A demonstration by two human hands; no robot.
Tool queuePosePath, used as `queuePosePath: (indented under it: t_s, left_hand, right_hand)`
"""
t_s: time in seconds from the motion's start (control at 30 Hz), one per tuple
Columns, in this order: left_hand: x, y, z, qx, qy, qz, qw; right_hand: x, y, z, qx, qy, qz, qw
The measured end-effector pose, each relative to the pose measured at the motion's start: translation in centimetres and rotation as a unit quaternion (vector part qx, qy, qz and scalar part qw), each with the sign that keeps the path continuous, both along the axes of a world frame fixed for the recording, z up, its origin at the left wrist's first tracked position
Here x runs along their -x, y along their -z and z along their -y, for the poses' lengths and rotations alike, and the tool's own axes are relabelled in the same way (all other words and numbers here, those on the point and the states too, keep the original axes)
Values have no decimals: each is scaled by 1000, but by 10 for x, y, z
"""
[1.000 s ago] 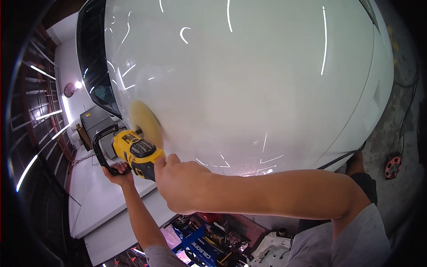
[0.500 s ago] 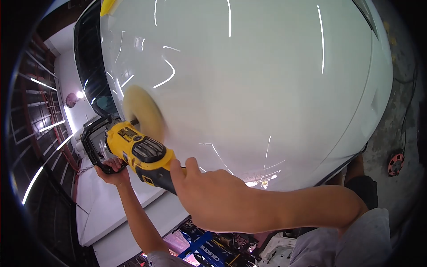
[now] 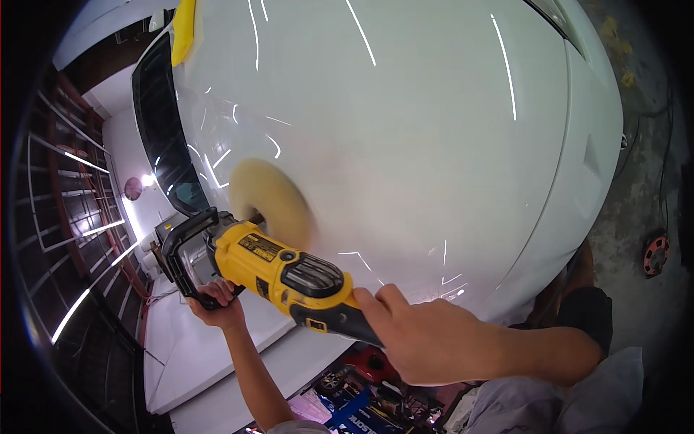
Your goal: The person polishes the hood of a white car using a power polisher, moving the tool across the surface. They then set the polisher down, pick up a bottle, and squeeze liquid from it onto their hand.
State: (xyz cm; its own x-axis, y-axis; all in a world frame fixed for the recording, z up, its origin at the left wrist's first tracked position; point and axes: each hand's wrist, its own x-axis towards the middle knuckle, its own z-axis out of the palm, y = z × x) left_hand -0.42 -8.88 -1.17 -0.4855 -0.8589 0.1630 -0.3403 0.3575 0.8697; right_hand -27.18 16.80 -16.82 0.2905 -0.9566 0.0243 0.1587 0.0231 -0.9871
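A yellow and black polisher point(image 3: 278, 271) lies across the lower left of the view. Its round cream pad point(image 3: 271, 199), blurred as if spinning, is tilted against the glossy white car hood point(image 3: 419, 145). My left hand point(image 3: 217, 295) is wrapped round the black loop handle point(image 3: 181, 249) at the polisher's head. At the other end, my right hand point(image 3: 430, 334) grips the dark rear body; its fingertips underneath are hidden. Light strips reflect in the paint around the pad.
The dark windshield point(image 3: 163, 123) borders the hood at left, with a yellow piece point(image 3: 183, 32) at its upper corner. White side panels point(image 3: 217, 333) lie below the polisher. A red reel point(image 3: 656, 253) and cable are on the floor at right.
The polisher and both hands have shifted right and slightly down in the view, the pad still on the hood. The camera view has turned somewhat too.
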Motion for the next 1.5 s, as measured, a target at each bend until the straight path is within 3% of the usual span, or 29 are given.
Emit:
queuePosePath:
  t_s: [0.5,0.97,1.5]
  left_hand:
    - [-46,13,-59,-11,1,-4,1000]
    - [-78,22,-73,-4,-60,-6,998]
    - [-56,79,-199,28,-31,19,999]
  right_hand:
    - [-18,10,-48,-19,-53,-37,998]
    - [-19,22,-16,-16,-106,-56,993]
    - [-2,47,-126,-103,-138,-165,971]
